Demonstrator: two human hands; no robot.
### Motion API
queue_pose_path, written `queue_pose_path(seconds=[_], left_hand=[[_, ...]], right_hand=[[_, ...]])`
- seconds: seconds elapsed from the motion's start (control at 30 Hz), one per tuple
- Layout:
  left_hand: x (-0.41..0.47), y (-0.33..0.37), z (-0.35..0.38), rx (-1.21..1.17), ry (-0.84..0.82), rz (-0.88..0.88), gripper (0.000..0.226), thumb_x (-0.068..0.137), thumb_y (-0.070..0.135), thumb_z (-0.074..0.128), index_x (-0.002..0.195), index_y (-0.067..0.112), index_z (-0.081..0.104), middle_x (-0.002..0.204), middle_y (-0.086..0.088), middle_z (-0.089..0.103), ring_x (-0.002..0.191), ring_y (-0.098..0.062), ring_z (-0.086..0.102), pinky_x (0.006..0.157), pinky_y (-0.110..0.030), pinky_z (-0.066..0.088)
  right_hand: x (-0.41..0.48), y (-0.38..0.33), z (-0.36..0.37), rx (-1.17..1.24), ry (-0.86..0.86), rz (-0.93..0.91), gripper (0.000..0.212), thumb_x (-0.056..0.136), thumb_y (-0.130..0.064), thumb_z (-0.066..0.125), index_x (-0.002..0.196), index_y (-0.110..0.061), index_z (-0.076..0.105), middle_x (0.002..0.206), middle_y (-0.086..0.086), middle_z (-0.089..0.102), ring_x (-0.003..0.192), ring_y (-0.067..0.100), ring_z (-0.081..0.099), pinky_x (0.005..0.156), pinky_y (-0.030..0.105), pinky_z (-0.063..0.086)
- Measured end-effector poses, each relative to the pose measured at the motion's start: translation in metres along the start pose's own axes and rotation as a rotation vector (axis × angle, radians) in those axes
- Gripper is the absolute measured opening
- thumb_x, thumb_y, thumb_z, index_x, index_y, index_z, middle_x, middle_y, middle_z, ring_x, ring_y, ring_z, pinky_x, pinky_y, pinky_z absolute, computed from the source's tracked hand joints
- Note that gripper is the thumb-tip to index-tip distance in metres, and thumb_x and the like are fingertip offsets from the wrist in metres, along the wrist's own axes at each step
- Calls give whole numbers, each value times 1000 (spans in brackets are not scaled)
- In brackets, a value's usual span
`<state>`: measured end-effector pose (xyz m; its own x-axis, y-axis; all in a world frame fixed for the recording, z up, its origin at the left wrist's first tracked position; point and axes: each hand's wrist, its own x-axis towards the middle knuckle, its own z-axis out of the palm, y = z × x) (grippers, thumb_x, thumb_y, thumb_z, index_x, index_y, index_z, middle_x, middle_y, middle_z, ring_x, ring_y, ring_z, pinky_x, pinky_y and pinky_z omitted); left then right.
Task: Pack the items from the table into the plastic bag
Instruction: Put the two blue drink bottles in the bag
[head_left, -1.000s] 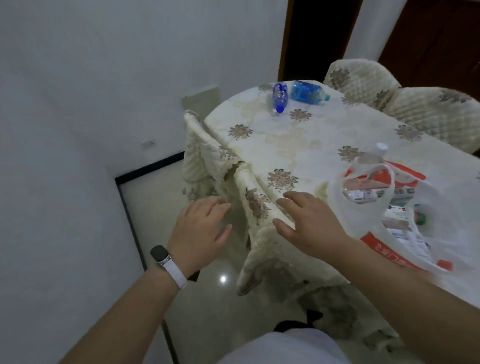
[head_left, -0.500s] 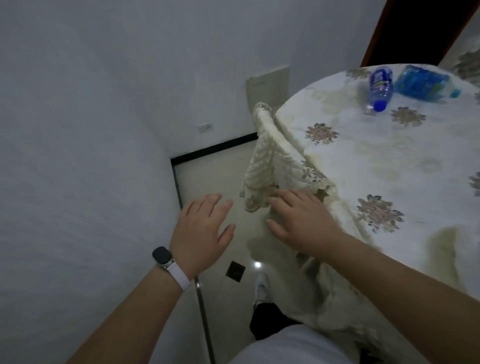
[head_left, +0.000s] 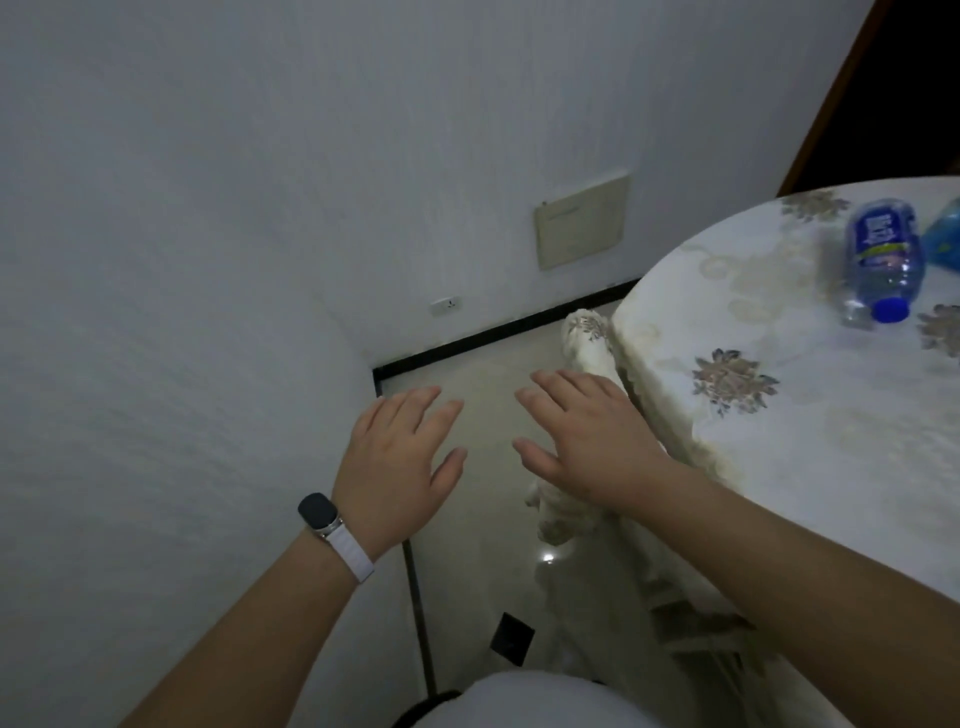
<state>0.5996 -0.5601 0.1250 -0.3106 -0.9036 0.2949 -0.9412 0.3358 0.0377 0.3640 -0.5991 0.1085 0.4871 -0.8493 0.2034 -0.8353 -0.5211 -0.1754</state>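
A water bottle (head_left: 883, 260) lies on its side on the table (head_left: 810, 467), far over to the right, with its blue cap pointing toward the near edge. It sits beyond the right hand (head_left: 587, 447) and to its right, well apart from it, and farther again from the left hand (head_left: 400, 457). Just beside the bottle a blue packet (head_left: 948, 234) is cut off by the picture's edge, too little of it showing to tell what it is.

Both hands are held out in front, palms down, fingers straight and slightly spread, holding nothing. They are near each other with a gap between the thumbs. The left hand hovers over the floor (head_left: 483, 519) near the corner of the wall, and a watch (head_left: 318, 512) on a white strap sits on its wrist. The right hand is over the cloth-covered chair back (head_left: 584, 332) that stands just beside the table's edge. Whether it touches the cover cannot be told. The right forearm crosses the near edge of the flowered tablecloth.
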Motion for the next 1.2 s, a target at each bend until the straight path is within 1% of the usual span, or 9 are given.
queue_pose_path(seconds=[0.17,0.37,0.5,0.7,0.87,0.97,1.1,1.2], left_hand=[[58,-42,33,-59,17,40,47,90,39,53,127,13,62,127,-12,61,111,-32,57,95,-46,46],[155,-103,101,-153,8,161,46,88,40,54,125,14,63,127,-10,61,114,-29,57,98,-41,37],[233,-151,124,-231,-3,236,44,87,39,58,124,16,62,127,-8,61,114,-26,55,96,-45,46],[351,-215,139,-277,20,391,44,84,36,62,121,13,64,126,-11,62,113,-31,57,95,-46,47],[424,-226,157,-336,17,505,43,85,36,59,121,13,63,125,-11,62,113,-31,57,95,-45,45],[464,-223,172,-348,-24,553,45,86,39,54,123,14,62,126,-10,61,114,-31,56,96,-46,45],[515,-215,192,-347,-57,584,44,87,39,56,124,16,62,125,-8,60,113,-29,56,95,-46,45],[560,-210,208,-307,-90,601,44,87,39,59,125,16,63,125,-8,61,112,-30,58,95,-47,45]], right_hand=[[57,19,15,-49,-12,43,54,87,-54,45,124,-18,60,129,7,60,117,29,55,97,41,42],[141,51,49,-122,-91,172,55,88,-55,43,126,-18,59,132,8,59,119,29,54,99,43,42],[212,67,57,-174,-131,282,57,89,-57,41,130,-19,56,136,8,56,123,28,52,101,44,41],[309,87,45,-222,-102,438,57,90,-57,39,130,-19,56,137,7,55,125,29,51,100,43,40],[339,115,41,-248,-63,575,55,90,-55,42,129,-19,57,137,7,56,124,28,51,100,44,42],[350,143,45,-251,-65,656,56,89,-55,41,128,-19,58,135,7,57,123,29,53,99,44,44],[370,188,61,-208,-51,718,57,89,-56,40,128,-18,59,135,8,58,122,30,54,97,45,46],[395,233,73,-158,-32,756,58,88,-56,40,128,-19,59,135,7,57,123,29,54,98,45,44]])
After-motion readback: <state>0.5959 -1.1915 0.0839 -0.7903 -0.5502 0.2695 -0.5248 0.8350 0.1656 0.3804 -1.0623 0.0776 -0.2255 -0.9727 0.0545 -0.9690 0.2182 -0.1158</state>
